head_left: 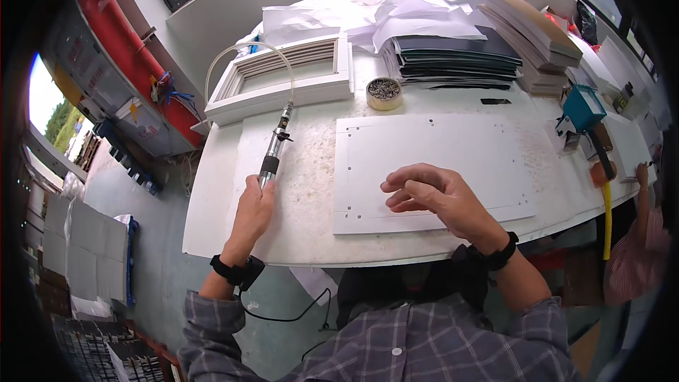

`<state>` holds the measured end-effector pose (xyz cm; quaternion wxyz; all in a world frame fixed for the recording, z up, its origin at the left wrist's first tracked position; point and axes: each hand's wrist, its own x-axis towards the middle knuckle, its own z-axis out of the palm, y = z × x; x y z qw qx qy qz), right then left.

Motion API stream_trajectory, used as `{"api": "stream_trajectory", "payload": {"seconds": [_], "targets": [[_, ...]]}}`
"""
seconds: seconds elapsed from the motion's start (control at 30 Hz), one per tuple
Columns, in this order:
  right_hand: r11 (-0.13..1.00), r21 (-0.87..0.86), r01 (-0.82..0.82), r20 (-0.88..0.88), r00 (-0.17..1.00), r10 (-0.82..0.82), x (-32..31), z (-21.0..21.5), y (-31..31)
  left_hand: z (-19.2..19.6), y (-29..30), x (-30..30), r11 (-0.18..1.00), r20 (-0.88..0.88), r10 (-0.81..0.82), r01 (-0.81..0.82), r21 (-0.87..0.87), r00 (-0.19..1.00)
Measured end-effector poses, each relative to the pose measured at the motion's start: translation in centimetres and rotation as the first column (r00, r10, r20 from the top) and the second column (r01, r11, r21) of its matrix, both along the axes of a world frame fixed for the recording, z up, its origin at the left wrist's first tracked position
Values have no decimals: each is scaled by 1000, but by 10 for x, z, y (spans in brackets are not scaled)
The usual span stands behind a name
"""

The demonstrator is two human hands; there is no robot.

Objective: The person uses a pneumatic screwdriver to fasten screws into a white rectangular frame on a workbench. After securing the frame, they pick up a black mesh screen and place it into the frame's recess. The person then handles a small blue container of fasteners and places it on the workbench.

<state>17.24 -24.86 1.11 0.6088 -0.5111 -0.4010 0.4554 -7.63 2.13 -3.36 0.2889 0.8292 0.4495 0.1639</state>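
Note:
My left hand is closed around the lower end of a slim silver air screwdriver, which lies over the table and points away from me. A clear hose loops from its far end over the white frames. My right hand hovers above a flat white panel, its fingers loosely bent and apart, with nothing visible in them. Small dark screws or fasteners dot the panel along its edges. Beyond the panel stands a round tub full of small metal screws.
Stacked white frames stand at the back left. Dark sheets and brown-topped boards are piled at the back right. A teal tool and a yellow coiled hose are at the right, near another person's hand.

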Motion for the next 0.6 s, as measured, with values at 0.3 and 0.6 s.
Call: {"api": "stream_trajectory", "payload": {"seconds": [0.3, 0.6], "targets": [[845, 158, 510, -208, 854, -476, 59, -28, -99, -6, -7, -32, 968, -101, -101, 122, 221, 990], [515, 256, 818, -131, 557, -820, 103, -38, -165, 1, -10, -33, 896, -258, -132, 227, 383, 957]]}}
